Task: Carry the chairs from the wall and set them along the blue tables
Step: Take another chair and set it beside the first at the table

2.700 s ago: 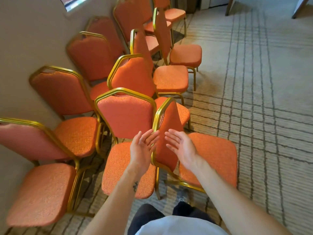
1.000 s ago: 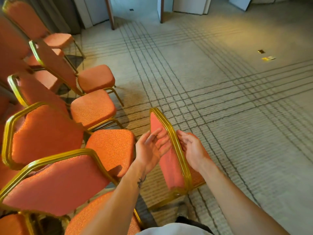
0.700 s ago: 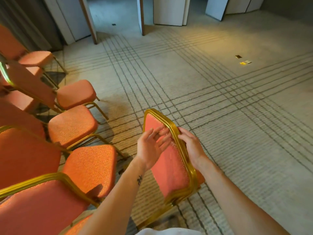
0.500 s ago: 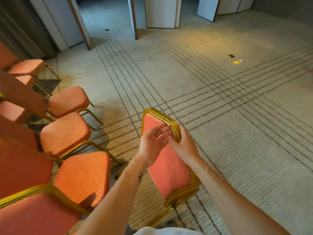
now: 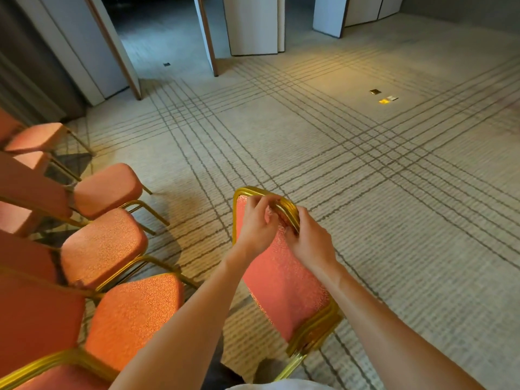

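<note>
An orange chair with a gold frame (image 5: 284,280) stands in front of me with its backrest towards me; its seat is hidden behind the back. My left hand (image 5: 257,223) curls over the top rail of the backrest. My right hand (image 5: 308,239) grips the right upper corner of the same rail. Both forearms reach in from the bottom of the view. No blue table is in view.
Several matching orange chairs (image 5: 104,246) stand in rows along the left. Open patterned carpet (image 5: 365,170) stretches ahead and right. White folding partition panels (image 5: 253,23) and a dark doorway (image 5: 157,32) lie at the far end. Small floor plates (image 5: 384,97) sit far right.
I have turned right, away from the wall. My hands, flat on either side of the backrest before, have risen to the top rail and closed round it.
</note>
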